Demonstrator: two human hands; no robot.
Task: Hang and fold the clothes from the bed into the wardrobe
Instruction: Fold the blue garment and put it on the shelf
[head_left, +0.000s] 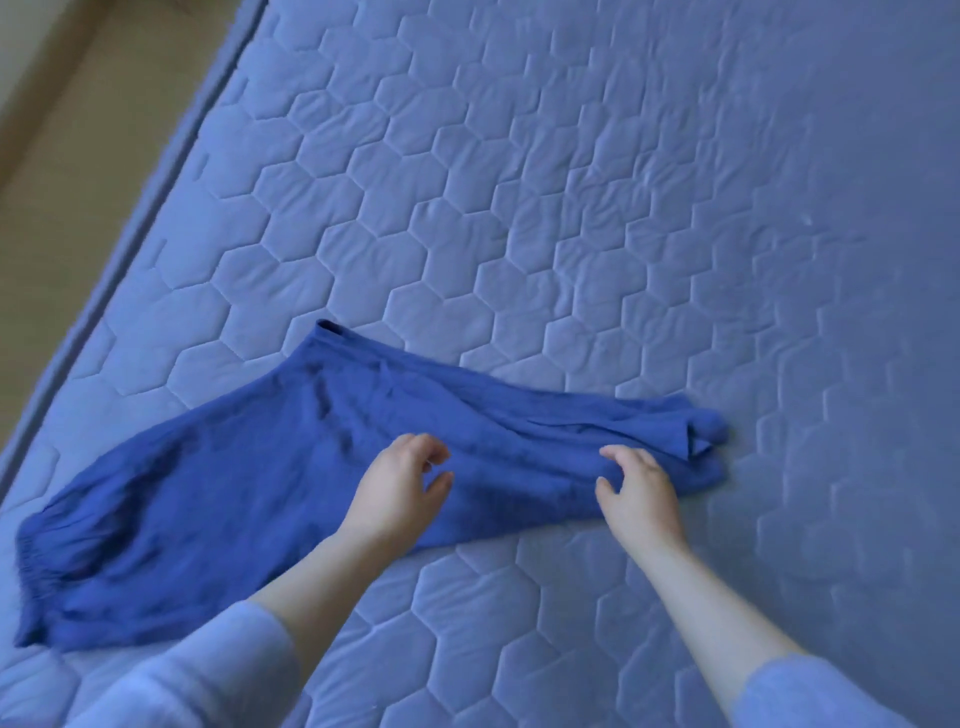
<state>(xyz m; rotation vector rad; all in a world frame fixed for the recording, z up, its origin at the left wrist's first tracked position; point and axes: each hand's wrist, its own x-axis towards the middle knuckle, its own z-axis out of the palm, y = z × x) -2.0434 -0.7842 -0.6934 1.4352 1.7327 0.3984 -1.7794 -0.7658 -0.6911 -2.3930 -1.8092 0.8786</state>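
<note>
One strip of tan floor (62, 156) shows at the far left, beside the piped edge of the bed (571, 182), whose pale blue cover is quilted in hexagons. A deep blue garment (234, 493) lies flat on the bed near its left edge. Its gathered, elasticated end is lowest and furthest left, and the cloth narrows as it runs to the right. The left hand (400, 493), bare below a pushed-up light blue sleeve (208, 670), sits over the middle of the garment with its fingers loosely curled and nothing between them. The right hand (641, 499) is over the narrow, bunched right end, fingers spread and slightly bent, grasping no cloth. Whether its fingertips touch the fabric cannot be told. Right of it lies only bare quilt.
</note>
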